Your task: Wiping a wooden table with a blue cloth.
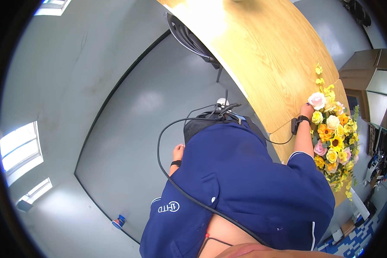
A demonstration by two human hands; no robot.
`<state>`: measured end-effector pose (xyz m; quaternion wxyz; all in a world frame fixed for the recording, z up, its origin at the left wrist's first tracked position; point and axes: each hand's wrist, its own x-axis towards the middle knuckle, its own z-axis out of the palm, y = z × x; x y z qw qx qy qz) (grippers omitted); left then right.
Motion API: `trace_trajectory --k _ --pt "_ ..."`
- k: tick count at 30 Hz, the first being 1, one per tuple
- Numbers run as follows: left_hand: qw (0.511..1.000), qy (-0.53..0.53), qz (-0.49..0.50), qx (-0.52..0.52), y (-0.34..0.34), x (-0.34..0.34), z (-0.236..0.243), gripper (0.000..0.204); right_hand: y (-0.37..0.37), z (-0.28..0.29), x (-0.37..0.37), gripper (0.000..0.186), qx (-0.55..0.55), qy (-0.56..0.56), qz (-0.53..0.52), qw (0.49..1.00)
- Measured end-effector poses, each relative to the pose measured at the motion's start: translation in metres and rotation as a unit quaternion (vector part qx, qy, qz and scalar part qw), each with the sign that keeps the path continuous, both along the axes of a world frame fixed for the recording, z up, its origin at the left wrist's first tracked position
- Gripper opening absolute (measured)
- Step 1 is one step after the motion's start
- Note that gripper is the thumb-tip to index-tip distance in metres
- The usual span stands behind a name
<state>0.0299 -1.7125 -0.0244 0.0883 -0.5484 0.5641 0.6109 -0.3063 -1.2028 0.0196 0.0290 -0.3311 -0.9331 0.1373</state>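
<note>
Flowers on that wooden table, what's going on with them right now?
A person in a blue top stands at the wooden table. The right hand reaches into the flower arrangement, touching it near a pale pink rose. The left hand hangs at the side, holding nothing.

Light wooden table point(266, 56) — apparently bearing a yellow-and-pink flower arrangement point(333, 137).

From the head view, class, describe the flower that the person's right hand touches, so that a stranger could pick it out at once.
Find the long wooden table and follow its right edge to the heap of mostly yellow and orange flowers. At the heap's upper end, right beside the right hand, lies a pale pink rose. It is the large pale bloom among small yellow ones.
</note>
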Motion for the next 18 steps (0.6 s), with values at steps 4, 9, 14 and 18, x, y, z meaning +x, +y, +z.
trace_trajectory --k 4,9,14,18 --pt "0.987 -0.034 -0.156 -0.038 -0.019 -0.007 -0.021 0.027 -0.017 0.014 0.022 0.022 -0.002 0.000 0.077 0.997" --pt "0.980 -0.037 -0.195 -0.034 -0.034 -0.059 -0.012 0.026 -0.070 0.025 0.067 0.017 0.064 0.009 0.126 0.990" --pt "0.962 -0.005 -0.267 -0.052 -0.055 -0.104 -0.005 0.026 -0.127 0.033 0.089 0.018 0.035 0.036 0.106 0.993" --pt "0.962 -0.002 -0.270 -0.049 -0.091 -0.136 -0.007 0.024 -0.152 0.029 0.086 0.020 0.043 0.056 0.065 0.995"
